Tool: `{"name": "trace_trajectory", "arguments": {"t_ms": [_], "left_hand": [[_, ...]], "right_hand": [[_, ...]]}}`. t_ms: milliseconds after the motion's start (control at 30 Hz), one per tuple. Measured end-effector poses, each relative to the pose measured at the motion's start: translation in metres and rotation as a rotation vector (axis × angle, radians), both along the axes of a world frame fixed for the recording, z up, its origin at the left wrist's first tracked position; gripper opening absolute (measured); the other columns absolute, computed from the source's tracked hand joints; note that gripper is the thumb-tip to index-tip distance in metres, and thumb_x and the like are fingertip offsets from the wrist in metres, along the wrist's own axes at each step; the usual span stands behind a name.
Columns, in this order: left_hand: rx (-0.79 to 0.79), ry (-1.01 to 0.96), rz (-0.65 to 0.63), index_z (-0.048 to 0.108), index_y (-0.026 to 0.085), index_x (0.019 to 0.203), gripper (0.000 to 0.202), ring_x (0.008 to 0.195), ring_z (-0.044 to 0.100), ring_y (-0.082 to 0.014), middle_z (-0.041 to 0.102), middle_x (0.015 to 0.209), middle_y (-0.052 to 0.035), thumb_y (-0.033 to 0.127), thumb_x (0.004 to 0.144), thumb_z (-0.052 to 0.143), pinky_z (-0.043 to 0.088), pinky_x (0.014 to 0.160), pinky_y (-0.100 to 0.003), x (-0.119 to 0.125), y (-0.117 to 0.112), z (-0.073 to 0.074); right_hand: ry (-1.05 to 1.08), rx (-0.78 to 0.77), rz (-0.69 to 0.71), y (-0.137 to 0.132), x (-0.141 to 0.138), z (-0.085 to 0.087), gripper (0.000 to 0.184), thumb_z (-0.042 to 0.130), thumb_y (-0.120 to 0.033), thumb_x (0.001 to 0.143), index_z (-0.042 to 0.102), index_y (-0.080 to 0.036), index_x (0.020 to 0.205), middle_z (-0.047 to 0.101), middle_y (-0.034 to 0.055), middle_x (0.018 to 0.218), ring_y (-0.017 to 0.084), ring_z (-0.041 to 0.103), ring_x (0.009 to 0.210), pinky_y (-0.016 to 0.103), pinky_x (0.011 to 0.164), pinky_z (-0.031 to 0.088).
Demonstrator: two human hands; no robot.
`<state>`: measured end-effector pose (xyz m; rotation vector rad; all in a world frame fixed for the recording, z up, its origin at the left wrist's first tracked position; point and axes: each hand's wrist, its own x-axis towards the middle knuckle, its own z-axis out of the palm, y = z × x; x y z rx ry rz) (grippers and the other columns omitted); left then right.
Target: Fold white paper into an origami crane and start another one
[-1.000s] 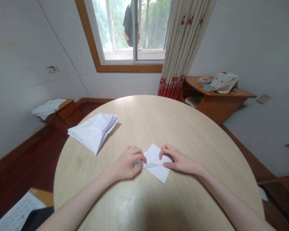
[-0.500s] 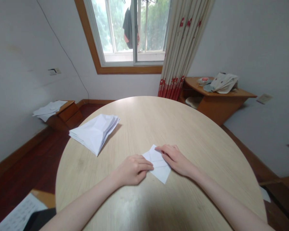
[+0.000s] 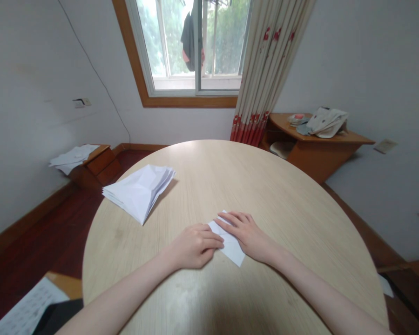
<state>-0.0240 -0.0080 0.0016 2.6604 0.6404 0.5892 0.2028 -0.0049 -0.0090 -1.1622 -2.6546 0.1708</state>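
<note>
A small folded white paper lies on the round table in front of me, one corner pointing toward me. At its left edge my left hand is closed, fingers together over the paper and thumb tucked close by. My right hand lies flat across the paper's upper right part, its fingers a little apart and pointing left. Both hands cover much of the paper, so some of its creases are hidden.
Farther left on the tabletop rests a stack of folded white paper. Low cabinets stand beyond the table, one with loose sheets and one with a cloth bag. A printed sheet is at lower left.
My right hand has slid left over the paper, its fingers now spread flat across the upper part. My left hand has stayed at the left edge.
</note>
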Motion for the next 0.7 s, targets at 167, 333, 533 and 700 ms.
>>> {"name": "trace_trajectory", "arguments": {"t_ms": [167, 333, 533, 700], "left_hand": [[0.047, 0.023, -0.007, 0.068, 0.021, 0.108, 0.032, 0.088, 0.060, -0.0185, 0.070, 0.113, 0.0016, 0.013, 0.087, 0.046, 0.046, 0.083, -0.033, 0.0026, -0.0020, 0.0000], [0.085, 0.006, -0.010, 0.069, 0.020, 0.108, 0.030, 0.085, 0.059, -0.0179, 0.071, 0.112, 0.0015, 0.014, 0.088, 0.047, 0.046, 0.079, -0.032, 0.0032, -0.0006, -0.0035], [0.203, 0.066, -0.007, 0.065, 0.022, 0.110, 0.028, 0.092, 0.059, -0.0184, 0.071, 0.113, 0.0019, 0.017, 0.089, 0.048, 0.041, 0.084, -0.035, 0.0013, 0.0006, -0.0018], [0.366, 0.189, 0.025, 0.062, 0.020, 0.111, 0.024, 0.096, 0.058, -0.0207, 0.071, 0.109, -0.0031, 0.022, 0.091, 0.049, 0.040, 0.088, -0.038, 0.0030, -0.0042, 0.0029]], "right_hand": [[-0.004, -0.007, 0.001, 0.0016, 0.0002, -0.0008, 0.056, 0.040, -0.003, 0.087, 0.047, -0.026, 0.138, 0.047, 0.0079, 0.144, 0.026, 0.040, 0.130, 0.049, 0.100, 0.036], [0.025, -0.037, -0.001, 0.0022, 0.0021, 0.0009, 0.054, 0.039, -0.005, 0.088, 0.048, -0.025, 0.137, 0.046, 0.0063, 0.145, 0.025, 0.041, 0.128, 0.047, 0.101, 0.037], [0.050, -0.046, -0.052, -0.0005, 0.0057, 0.0072, 0.058, 0.039, -0.001, 0.080, 0.054, -0.021, 0.132, 0.050, 0.0077, 0.141, 0.026, 0.043, 0.125, 0.048, 0.103, 0.039], [0.094, 0.001, -0.057, 0.0017, 0.0091, 0.0043, 0.053, 0.041, 0.000, 0.077, 0.059, -0.017, 0.125, 0.057, 0.0098, 0.133, 0.025, 0.047, 0.123, 0.046, 0.102, 0.042]]}}
